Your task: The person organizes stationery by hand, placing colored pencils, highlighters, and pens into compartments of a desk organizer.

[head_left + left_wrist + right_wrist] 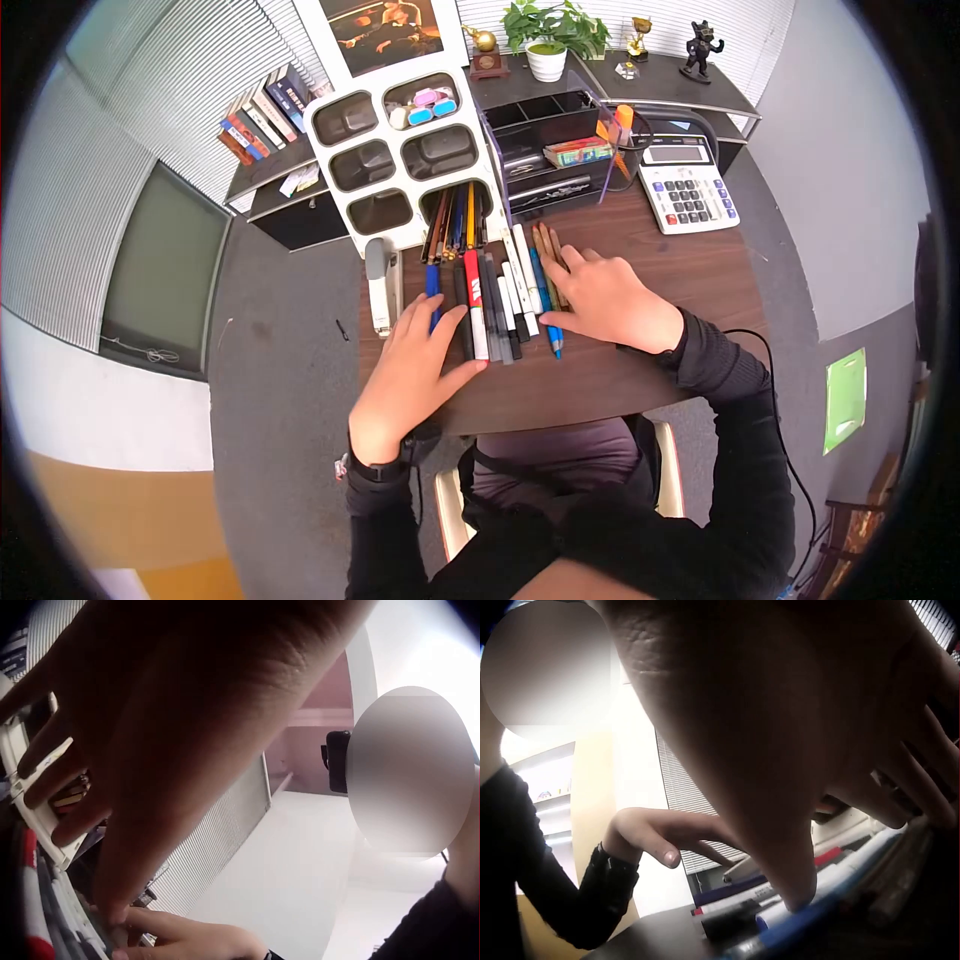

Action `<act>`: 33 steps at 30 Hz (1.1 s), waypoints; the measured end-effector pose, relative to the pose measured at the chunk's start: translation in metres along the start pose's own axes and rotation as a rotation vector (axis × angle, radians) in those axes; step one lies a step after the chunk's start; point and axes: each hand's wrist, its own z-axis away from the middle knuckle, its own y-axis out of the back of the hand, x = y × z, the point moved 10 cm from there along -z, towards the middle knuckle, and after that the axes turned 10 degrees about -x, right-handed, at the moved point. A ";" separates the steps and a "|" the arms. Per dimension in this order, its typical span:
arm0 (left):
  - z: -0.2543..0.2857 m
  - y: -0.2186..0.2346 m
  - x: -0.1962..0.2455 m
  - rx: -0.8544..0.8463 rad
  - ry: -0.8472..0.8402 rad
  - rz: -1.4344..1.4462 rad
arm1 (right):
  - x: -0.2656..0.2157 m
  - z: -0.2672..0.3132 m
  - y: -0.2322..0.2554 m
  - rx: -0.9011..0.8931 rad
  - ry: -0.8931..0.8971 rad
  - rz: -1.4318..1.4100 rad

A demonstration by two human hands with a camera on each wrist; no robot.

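On the tabletop [610, 385], the spread left hand [405, 355] and loosely extended right hand [610, 300] rest well apart, gripping nothing, at either side of a row of pens and markers [477, 310]. A stapler [377, 285] flanks it left; a white organizer [393, 180] holding pencils [470, 215] stands directly beyond. A calculator [692, 195] lies right, a potted plant [548, 65] farther back.

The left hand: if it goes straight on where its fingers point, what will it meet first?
Probably the blue marker at the left hand, then the white organizer; finger height is unclear, so it might pass above the marker.
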 end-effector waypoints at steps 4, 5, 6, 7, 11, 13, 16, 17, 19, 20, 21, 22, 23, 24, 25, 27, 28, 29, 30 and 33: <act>0.010 -0.019 -0.011 0.072 0.132 0.099 | 0.011 0.003 -0.004 0.002 0.007 -0.103; 0.010 -0.024 -0.012 0.061 0.161 0.142 | 0.012 0.003 -0.005 -0.001 0.011 -0.102; 0.009 -0.029 -0.012 0.049 0.188 0.184 | 0.015 0.004 -0.006 0.005 0.003 -0.131; 0.006 -0.034 -0.011 0.047 0.192 0.186 | 0.018 0.005 -0.007 0.010 -0.006 -0.162; -0.003 -0.041 -0.020 0.154 0.338 0.153 | 0.022 0.008 -0.006 0.020 0.016 -0.199; -0.010 -0.044 -0.018 0.183 0.385 0.145 | 0.026 0.007 -0.009 -0.055 -0.026 -0.273; -0.017 -0.049 -0.014 0.201 0.438 0.045 | 0.025 0.008 -0.009 -0.020 -0.008 -0.272; -0.018 -0.051 -0.015 0.201 0.439 0.047 | 0.026 0.009 -0.011 -0.022 -0.007 -0.272; -0.017 -0.049 -0.016 0.233 0.415 0.061 | 0.025 0.012 -0.004 0.078 0.029 -0.269; -0.015 -0.050 -0.019 0.228 0.418 0.057 | 0.025 0.012 -0.005 0.079 0.029 -0.275; -0.012 -0.049 -0.020 0.249 0.399 0.037 | 0.028 0.012 -0.008 0.052 -0.001 -0.269; -0.011 -0.045 -0.020 0.271 0.379 0.018 | 0.030 0.012 -0.010 0.024 -0.033 -0.261; -0.009 -0.041 -0.021 0.266 0.379 0.014 | 0.030 0.012 -0.009 0.025 -0.034 -0.267; -0.007 -0.037 -0.024 0.259 0.402 0.095 | 0.031 0.012 -0.008 0.022 -0.054 -0.268; -0.005 -0.035 -0.028 0.253 0.425 0.177 | 0.033 0.012 -0.008 0.018 -0.073 -0.267; -0.002 -0.035 -0.034 0.298 0.404 0.125 | 0.035 0.011 -0.007 0.015 -0.111 -0.265; 0.000 -0.037 -0.040 0.295 0.419 0.143 | 0.038 0.011 -0.007 0.015 -0.147 -0.260; 0.002 -0.039 -0.044 0.292 0.433 0.160 | 0.039 0.011 -0.010 0.015 -0.147 -0.261; 0.002 -0.038 -0.044 0.291 0.434 0.160 | 0.041 0.011 -0.008 0.080 -0.136 -0.208; 0.004 -0.038 -0.044 0.268 0.456 0.181 | 0.050 0.012 -0.010 0.105 -0.146 -0.143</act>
